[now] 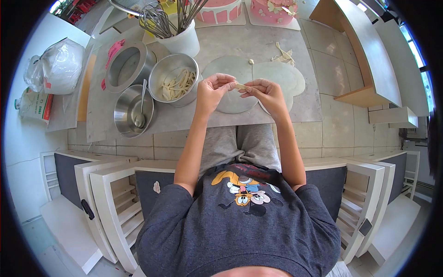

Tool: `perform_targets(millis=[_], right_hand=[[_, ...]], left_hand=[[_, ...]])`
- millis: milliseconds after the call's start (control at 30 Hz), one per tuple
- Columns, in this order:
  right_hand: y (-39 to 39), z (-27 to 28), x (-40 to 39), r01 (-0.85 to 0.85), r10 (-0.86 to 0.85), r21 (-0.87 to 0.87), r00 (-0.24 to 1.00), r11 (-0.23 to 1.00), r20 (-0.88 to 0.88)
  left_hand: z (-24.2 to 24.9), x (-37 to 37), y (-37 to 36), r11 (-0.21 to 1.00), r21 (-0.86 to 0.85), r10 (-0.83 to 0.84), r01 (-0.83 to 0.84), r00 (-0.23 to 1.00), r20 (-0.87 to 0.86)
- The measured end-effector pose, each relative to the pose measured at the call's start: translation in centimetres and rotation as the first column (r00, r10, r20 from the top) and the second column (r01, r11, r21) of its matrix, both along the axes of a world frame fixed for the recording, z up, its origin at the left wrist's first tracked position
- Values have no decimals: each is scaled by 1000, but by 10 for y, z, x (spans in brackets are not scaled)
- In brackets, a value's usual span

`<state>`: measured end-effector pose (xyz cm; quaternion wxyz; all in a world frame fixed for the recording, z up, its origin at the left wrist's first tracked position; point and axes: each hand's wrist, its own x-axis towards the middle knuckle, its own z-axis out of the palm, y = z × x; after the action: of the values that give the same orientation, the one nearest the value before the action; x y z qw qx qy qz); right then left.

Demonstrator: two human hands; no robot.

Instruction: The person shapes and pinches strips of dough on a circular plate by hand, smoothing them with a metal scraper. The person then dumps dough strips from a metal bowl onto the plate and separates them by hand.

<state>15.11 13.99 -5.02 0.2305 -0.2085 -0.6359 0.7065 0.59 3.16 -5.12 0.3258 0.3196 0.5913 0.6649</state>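
Fondant strip (241,86), small and cream-coloured, is pinched between the fingertips of both hands and held in the air just above the worktop (221,41). Left hand (213,90) grasps its left end with thumb and forefinger curled in; right hand (264,91) grasps the other end the same way, the two hands almost touching. Directly beneath them lie two pale round mats (286,76) that overlap on the worktop, with a small crumb of the same paste near their far edge. Just left of the left hand stands a steel bowl of cream strips (174,83), with a bowl holding a spoon (133,111) nearer the person and an empty steel ring pan (127,64) behind. Farther back a white jug of whisks (180,32) stands, and two pink cakes (272,10) sit at the far edge. Scraps of paste (284,54) lie beyond the mats, well clear of the hands.
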Motion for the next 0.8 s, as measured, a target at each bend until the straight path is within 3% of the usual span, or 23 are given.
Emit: perform_targets(millis=[800], right_hand=[[0, 0, 1, 2, -2, -3, 1000, 1000, 21]], left_hand=[[0, -3, 0, 999, 21, 25, -25, 1000, 8]])
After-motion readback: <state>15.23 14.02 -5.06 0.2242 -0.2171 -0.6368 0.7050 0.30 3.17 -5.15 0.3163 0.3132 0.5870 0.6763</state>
